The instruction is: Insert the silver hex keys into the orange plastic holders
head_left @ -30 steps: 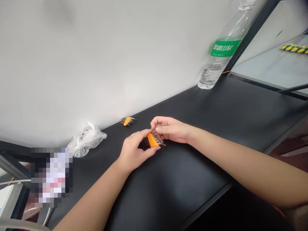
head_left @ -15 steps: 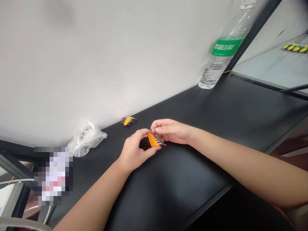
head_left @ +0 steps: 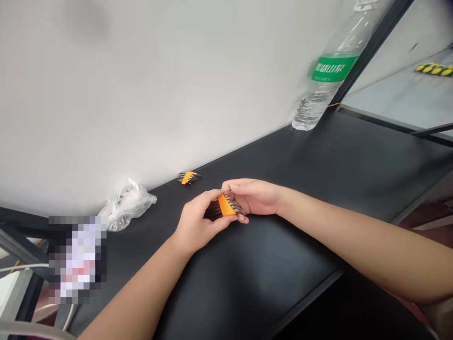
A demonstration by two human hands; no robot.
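My left hand holds an orange holder between thumb and fingers. Several metal rods run through it, dark at the left and shiny at the right; I cannot make out their exact kind. My right hand is closed around the shiny ends, thumb and index finger together at the top rod, its other fingers behind and below and partly hidden. A second, similar orange holder with metal rods lies on the black tabletop near the wall, beyond my left hand.
A crumpled clear plastic bag lies at the left by the wall, beside a pixelated patch. A large water bottle with a green label stands at the back right against a black frame post. White cables run at the lower left.
My right hand's lower fingers have moved under the shiny rod ends, and a fingertip now shows below them. My left hand and the orange holder stay nearly in place.
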